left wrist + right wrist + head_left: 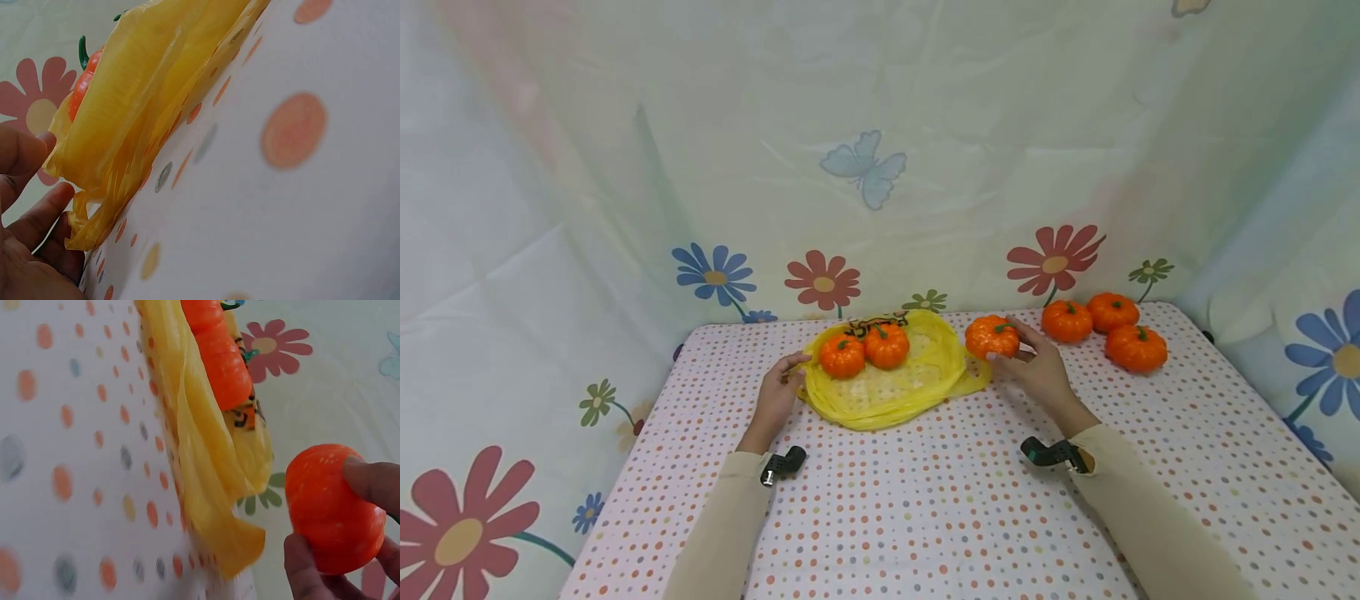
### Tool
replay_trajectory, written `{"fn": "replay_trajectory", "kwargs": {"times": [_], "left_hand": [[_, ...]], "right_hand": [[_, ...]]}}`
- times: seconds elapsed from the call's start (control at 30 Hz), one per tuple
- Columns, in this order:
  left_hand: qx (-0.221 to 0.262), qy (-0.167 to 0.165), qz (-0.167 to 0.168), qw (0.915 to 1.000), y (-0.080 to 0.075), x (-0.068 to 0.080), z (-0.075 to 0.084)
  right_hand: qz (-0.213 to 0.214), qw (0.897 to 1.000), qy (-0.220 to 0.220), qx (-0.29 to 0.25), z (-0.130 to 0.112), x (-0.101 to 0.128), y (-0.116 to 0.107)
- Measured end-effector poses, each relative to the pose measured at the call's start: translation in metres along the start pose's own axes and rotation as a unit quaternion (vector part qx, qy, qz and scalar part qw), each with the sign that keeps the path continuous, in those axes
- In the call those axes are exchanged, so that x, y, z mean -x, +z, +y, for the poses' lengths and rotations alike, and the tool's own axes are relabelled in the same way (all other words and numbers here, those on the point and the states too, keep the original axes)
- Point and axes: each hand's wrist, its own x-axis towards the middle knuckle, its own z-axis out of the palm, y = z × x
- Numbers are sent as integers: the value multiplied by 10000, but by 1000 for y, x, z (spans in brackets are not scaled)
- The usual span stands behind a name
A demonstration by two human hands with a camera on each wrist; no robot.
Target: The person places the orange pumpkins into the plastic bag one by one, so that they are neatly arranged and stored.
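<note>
A yellow plastic bag (880, 408) lies spread on the table with its mouth opened wide. Two small orange toy pumpkins, a left one (842, 357) and a right one (887, 346), sit inside it toward the back. My right hand (1037, 372) grips a third pumpkin (331, 509) between thumb and fingers, just right of the bag and apart from it. At the bag's left rim is my left hand (777, 394); its thumb and fingers (53, 203) lie close against the plastic, loosely bent with a gap between them. Whether they touch it is hard to tell.
Several more pumpkins stand at the table's back right: one (1067, 322), another (1113, 312) and a nearer one (1137, 348). The dotted tablecloth (910, 517) covers the table. A flowered curtain (955, 208) hangs behind and at both sides.
</note>
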Motion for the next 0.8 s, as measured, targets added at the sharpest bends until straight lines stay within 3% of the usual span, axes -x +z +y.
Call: {"fn": "replay_trajectory", "kwargs": {"times": [0.27, 0.5, 0.8], "left_hand": [[-50, -13, 44, 10000, 1, -1, -2], [15, 15, 49, 10000, 1, -1, -3], [1, 23, 38, 10000, 1, -2, -3]], "right_hand": [[-433, 9983, -136, -364, -18, -30, 37], [-534, 9975, -451, -30, -23, -48, 62], [-459, 9982, -307, 242, -21, -52, 76]]}}
